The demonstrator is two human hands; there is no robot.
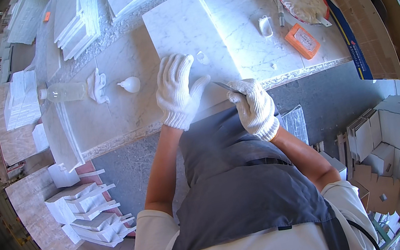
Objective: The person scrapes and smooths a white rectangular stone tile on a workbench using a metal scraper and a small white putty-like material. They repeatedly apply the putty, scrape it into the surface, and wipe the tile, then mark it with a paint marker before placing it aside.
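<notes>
My left hand point(178, 92), in a white knit glove, lies on the near part of a grey-veined white marble tile point(185, 23). Its fingers are stretched out, with the thumb pointing right. Closed in a pinch, my gloved right hand point(256, 110) is at the tile's near right corner. It grips a thin metal blade point(224, 87), whose tip points up and left toward my left thumb. The handle is hidden in the glove. A small pale wet-looking patch point(203, 58) shows on the tile just beyond my thumb.
Left of the tile are a white bulb point(130, 85), a crumpled cloth point(97, 87) and a clear bottle point(67, 91). On the right lie a small white cup point(265, 26), an orange block point(302, 41) and a red-rimmed round pad point(302, 1), beside a cardboard box point(360, 16). Tile stacks point(78, 23) stand behind.
</notes>
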